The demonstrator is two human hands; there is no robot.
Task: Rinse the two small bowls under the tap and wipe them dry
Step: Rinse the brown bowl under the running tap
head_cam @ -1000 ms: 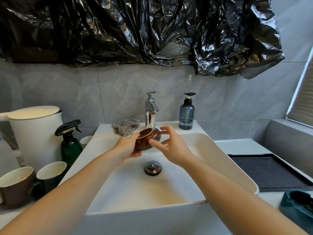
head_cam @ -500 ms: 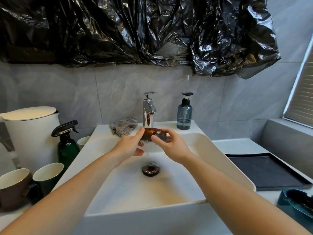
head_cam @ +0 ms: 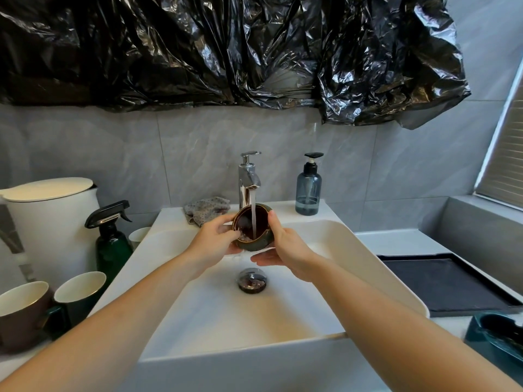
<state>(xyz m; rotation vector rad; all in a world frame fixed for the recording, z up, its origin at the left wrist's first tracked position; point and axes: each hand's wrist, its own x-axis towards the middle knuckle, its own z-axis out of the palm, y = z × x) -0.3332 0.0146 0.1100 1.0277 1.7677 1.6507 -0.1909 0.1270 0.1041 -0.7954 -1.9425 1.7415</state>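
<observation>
From the head camera, water is running from the tap (head_cam: 246, 176) into a small brown bowl (head_cam: 252, 227), tilted toward the viewer just below the spout, above the sink (head_cam: 353, 250). The left hand (head_cam: 215, 240) is gripping its left rim; the right hand (head_cam: 285, 244) is cupping its right side, thumb on the rim.

We find no text, label, brand, number or sign that can be read anywhere; the soap bottle (head_cam: 308, 190) and spray bottle (head_cam: 111, 239) show plain sides.
</observation>
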